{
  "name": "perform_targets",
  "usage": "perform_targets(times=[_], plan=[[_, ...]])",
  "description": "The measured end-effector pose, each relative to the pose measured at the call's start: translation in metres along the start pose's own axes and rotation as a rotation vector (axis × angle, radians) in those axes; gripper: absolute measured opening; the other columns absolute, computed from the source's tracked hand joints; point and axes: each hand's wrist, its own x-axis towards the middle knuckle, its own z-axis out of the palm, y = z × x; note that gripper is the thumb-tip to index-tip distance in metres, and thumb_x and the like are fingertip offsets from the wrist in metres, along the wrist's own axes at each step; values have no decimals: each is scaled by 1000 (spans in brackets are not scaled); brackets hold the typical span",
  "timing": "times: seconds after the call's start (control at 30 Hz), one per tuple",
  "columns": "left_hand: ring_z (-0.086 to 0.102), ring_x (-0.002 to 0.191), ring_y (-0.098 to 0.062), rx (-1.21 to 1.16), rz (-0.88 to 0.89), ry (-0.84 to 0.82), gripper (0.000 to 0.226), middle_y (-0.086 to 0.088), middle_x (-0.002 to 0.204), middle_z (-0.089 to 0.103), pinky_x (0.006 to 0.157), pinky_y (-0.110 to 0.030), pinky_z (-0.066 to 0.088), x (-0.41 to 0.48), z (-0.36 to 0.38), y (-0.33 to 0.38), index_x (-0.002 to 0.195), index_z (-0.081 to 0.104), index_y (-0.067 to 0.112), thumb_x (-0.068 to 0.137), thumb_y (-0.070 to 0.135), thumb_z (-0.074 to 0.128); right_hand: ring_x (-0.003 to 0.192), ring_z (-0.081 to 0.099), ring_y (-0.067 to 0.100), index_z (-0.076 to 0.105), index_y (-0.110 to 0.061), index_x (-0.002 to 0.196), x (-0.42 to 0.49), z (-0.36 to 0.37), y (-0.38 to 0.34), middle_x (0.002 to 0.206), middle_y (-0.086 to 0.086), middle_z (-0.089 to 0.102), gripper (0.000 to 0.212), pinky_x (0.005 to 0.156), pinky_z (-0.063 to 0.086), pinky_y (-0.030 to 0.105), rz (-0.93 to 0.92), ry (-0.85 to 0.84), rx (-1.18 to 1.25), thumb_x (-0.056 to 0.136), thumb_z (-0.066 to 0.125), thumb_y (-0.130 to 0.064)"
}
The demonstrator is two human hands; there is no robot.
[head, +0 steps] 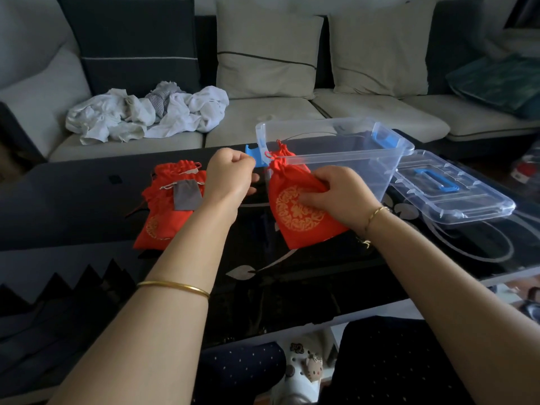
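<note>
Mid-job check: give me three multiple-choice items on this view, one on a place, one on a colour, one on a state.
1. Where is the clear lid? A. on the table, right of the clear box; B. on the box; C. on the sofa.
2. What colour is the small pouch atop the pile of red pouches? A. blue; B. grey; C. white.
3. How is the patterned red pouch? A. inside the box; B. lying untouched; C. gripped by the right hand.
Key: 1 A, it lies flat beside the box; 2 B, grey against the red; 3 C, fingers curl into its cloth.
</note>
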Motion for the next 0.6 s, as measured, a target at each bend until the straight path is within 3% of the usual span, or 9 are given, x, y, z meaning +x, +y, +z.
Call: perform_targets(times=[0.13, 0.2, 0.3, 0.37, 0.47, 0.53, 0.6], plan=[[57, 78, -15, -33, -41, 117, 23, 2, 75, 54, 56, -22, 46, 12, -3, -2, 74, 52, 19, 92, 8, 44, 85, 68, 24, 67, -17, 89, 7, -27, -14, 94, 9, 70, 5, 79, 57, 37, 98, 30, 269, 85, 65, -17], [56, 81, -15, -30, -57, 120, 24, 2, 75, 54, 59, -23, 47, 16, -1, -2, 73, 52, 19, 92, 8, 43, 85, 68, 27, 65, -13, 84, 27, -35, -18, 92, 12, 69, 2, 81, 57, 41, 135, 94, 365, 85, 65, -15], [55, 82, -14, -16, -84, 122, 25, 4, 77, 53, 62, -23, 48, 21, 5, -4, 73, 51, 19, 94, 9, 42, 75, 63, 23, 68, -5, 94, 69, -37, -20, 80, 9, 65, 11, 85, 55, 44, 163, 201, 451, 83, 64, -7], [54, 83, -13, -21, -99, 120, 20, 5, 81, 52, 61, -21, 47, 25, 9, -6, 80, 54, 16, 95, 10, 42, 72, 59, 18, 68, -1, 101, 100, -36, -15, 84, 10, 65, 20, 86, 54, 40, 203, 212, 399, 83, 64, -8], [51, 78, -8, -43, -106, 125, 13, 6, 85, 51, 59, -20, 45, 31, 12, -11, 95, 56, 13, 95, 9, 43, 83, 56, 17, 65, 0, 110, 136, -33, -6, 111, 17, 66, 30, 88, 50, 35, 287, 192, 261, 83, 65, -13], [50, 79, -8, -43, -110, 129, 13, 5, 88, 51, 61, -20, 46, 35, 13, -14, 95, 56, 13, 95, 9, 44, 90, 55, 15, 63, -1, 109, 151, -28, -4, 117, 13, 64, 30, 79, 50, 29, 339, 151, 121, 85, 65, -17], [51, 86, -11, -38, -112, 145, 14, 1, 95, 53, 63, -21, 46, 38, 14, -15, 98, 58, 11, 95, 9, 44, 92, 58, 12, 60, -1, 97, 156, -22, -7, 117, 12, 60, 19, 64, 44, 22, 366, -23, -4, 88, 61, -18]])
